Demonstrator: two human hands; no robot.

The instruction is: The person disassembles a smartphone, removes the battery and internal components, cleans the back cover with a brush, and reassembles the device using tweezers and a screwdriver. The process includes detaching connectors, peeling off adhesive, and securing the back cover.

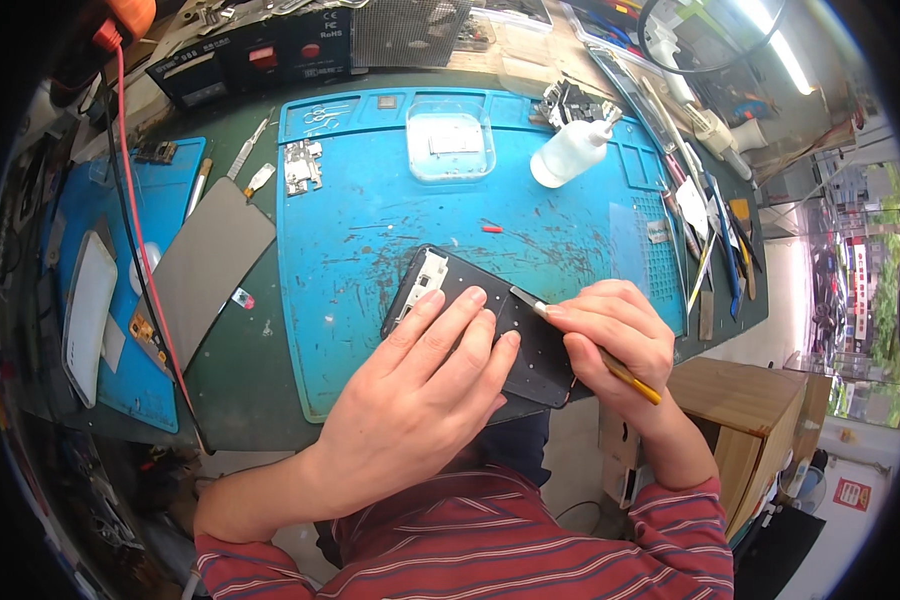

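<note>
A black phone housing [538, 358] lies slanted on the blue work mat [345, 270], its lower end over the mat's near edge. At its upper left end is a pale part [429, 272] with small cutouts. My left hand [420, 385] rests across the housing, fingers stretched out and pressed on its surface. Between the thumb and fingers of my right hand [620, 345] is a slim tool with a flat metal tip and a yellow handle [632, 380]. Its tip touches or hovers just over the housing's upper edge; I cannot tell which. A small red piece [491, 229] lies beyond the housing.
A clear plastic box [450, 145] and a white squeeze bottle [572, 152] stand on the mat's far part. Left lie a grey flat panel [215, 260] and a red cable [135, 215]. Several hand tools [710, 235] line the right edge. A wooden cabinet [740, 400] stands right.
</note>
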